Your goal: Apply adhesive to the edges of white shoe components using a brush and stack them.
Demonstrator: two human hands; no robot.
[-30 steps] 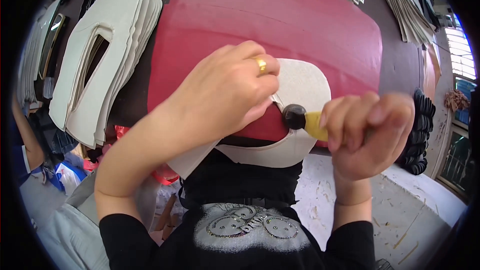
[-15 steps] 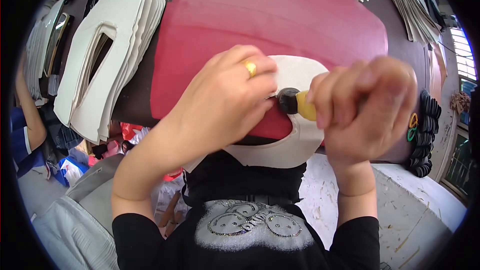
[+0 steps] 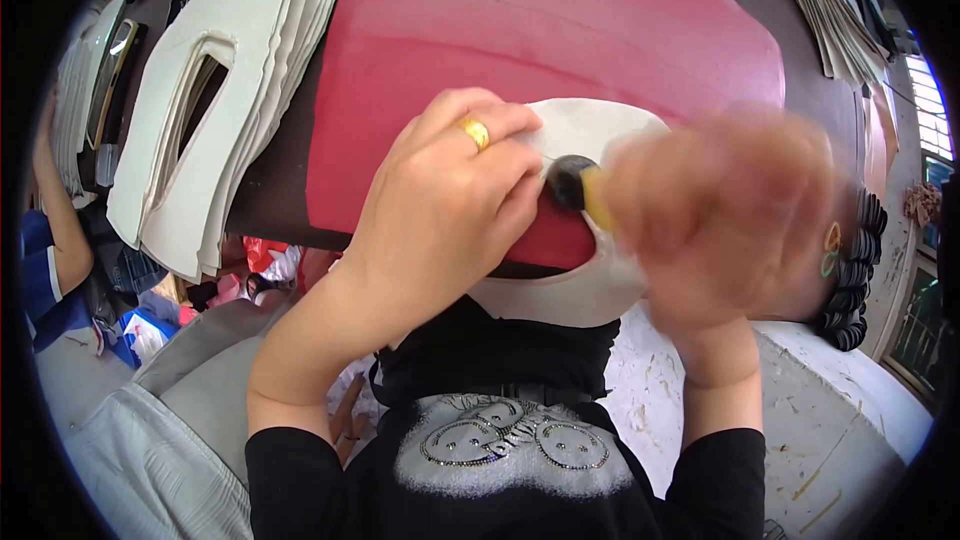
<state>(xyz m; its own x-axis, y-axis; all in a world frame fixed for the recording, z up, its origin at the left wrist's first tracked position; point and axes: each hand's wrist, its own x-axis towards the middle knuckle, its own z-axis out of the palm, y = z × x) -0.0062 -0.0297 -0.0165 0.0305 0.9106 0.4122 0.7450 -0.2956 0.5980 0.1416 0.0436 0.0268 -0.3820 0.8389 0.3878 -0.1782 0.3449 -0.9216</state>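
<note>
A white, curved, U-shaped leather piece (image 3: 590, 120) lies over the near edge of a red mat (image 3: 450, 30), its lower part hanging past the edge near my body. My left hand (image 3: 450, 180), with a gold ring, has its fingers bent and pinched at the inner edge of the piece. In my right hand (image 3: 725, 220), blurred by motion, is a hammer (image 3: 572, 183) with a dark rounded head and a yellow handle. The hammer head is close to the left fingertips, over the white piece. My left hand hides part of the piece.
A stack of white U-shaped pieces (image 3: 225, 40) stands at the left on the dark table (image 3: 265, 175). More stacked pieces (image 3: 820, 10) lie at the far right. Black coiled bands (image 3: 850, 290) hang at the right edge. Another person's arm (image 3: 62, 210) shows at far left.
My left hand and the white piece have shifted slightly. The hammer head has moved a little up and left, and my right hand has blurred with motion.
</note>
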